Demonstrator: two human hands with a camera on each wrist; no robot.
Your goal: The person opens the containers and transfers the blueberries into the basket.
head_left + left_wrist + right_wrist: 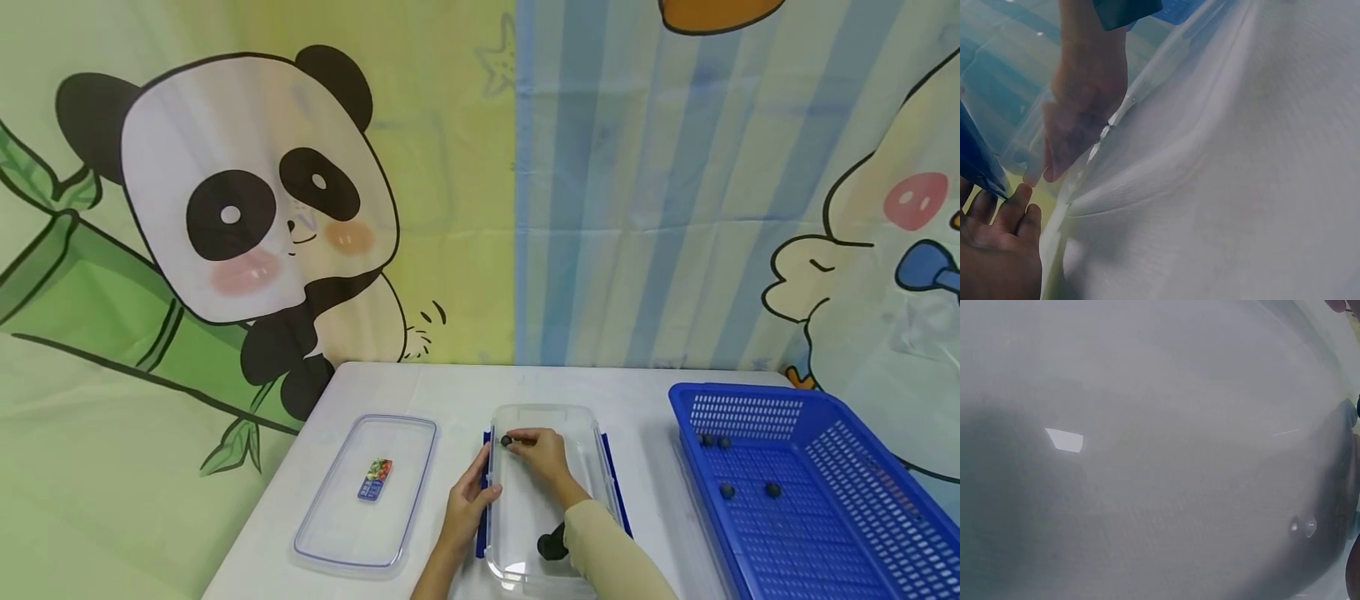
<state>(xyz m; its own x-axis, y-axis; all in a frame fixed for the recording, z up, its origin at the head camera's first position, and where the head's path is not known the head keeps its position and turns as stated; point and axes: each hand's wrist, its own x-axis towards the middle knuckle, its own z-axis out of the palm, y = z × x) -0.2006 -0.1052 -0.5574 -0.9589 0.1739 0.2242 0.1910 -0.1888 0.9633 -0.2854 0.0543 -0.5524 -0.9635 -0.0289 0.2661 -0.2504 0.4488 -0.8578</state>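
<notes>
A clear plastic container (525, 517) with blue side latches stands before me in the head view. At its far left corner my right hand (547, 457) pinches a small dark ball (506, 440) between thumb and fingertips. My left hand (467, 504) holds the container's left side, thumb over the rim and fingers along the outside by the blue latch (480, 537). In the left wrist view, the left hand's fingers (1016, 212) lie near a blue latch (982, 159). Mostly the clear plastic fills the right wrist view; the ball cannot be made out there.
To the left lies a clear lid (352, 525) with a fruit-printed label (375, 479). A blue perforated basket (795, 546) with several dark balls (772, 490) stands at the right. A printed curtain (465, 208) hangs behind the white table (450, 383).
</notes>
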